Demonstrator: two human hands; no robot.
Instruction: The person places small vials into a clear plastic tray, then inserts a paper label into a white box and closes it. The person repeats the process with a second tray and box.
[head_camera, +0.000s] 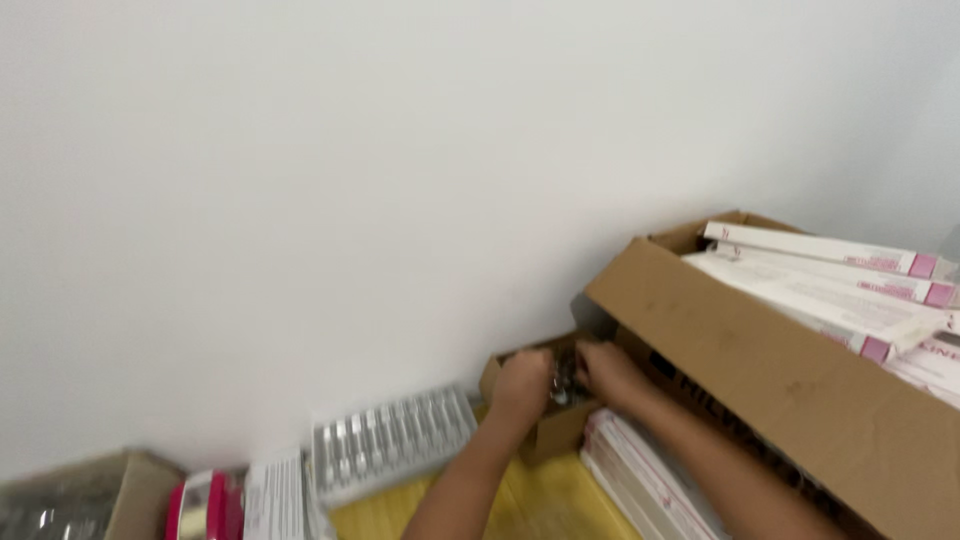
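Both my hands reach into a small open brown cardboard box (545, 432) that stands against the white wall. My left hand (522, 385) grips the box's near left side, fingers curled over something dark and shiny inside. My right hand (606, 372) is at the box's right side, fingers closed around the same small shiny items (563, 383). The blur hides exactly what those items are.
A large open cardboard box (760, 370) holding long white cartons with pink ends (830, 285) sits at the right. More flat white cartons (640, 475) lie below it. A clear plastic tray (390, 440), a pink-rimmed object (205, 505) and another brown box (140, 490) are at the left, on a yellow surface (540, 505).
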